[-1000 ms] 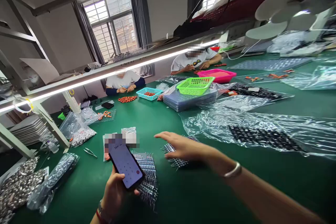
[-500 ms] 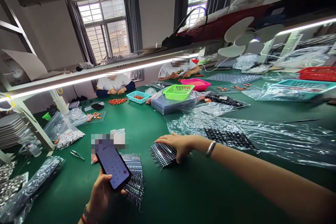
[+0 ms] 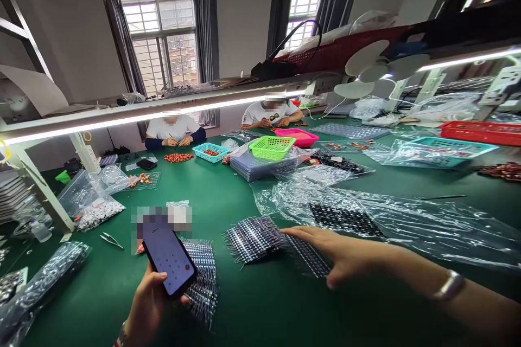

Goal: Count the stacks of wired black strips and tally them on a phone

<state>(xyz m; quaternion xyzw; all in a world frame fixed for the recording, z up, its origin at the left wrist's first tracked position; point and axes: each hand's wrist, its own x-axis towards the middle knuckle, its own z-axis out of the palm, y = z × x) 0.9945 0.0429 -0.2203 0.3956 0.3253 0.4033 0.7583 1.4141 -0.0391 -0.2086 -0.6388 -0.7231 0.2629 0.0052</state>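
My left fingers (image 3: pixel 158 278) are wrapped around a phone (image 3: pixel 169 257), near left. My right fingers (image 3: pixel 306 234) are spread apart over beady strips (image 3: pixel 254 238) to its right on the worktop (image 3: pixel 248 306); I can't tell if they touch

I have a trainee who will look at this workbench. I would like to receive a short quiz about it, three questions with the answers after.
1. What does the person's left hand hold?
2. True or false: the right hand holds the tweezers.
3. Choose the colour of the basket that sits on the clear plastic stack: A red, B lime green, C black.

Key:
1. A phone.
2. False; the tweezers lie on the table, and the right hand is at the beaded pieces.
3. B.
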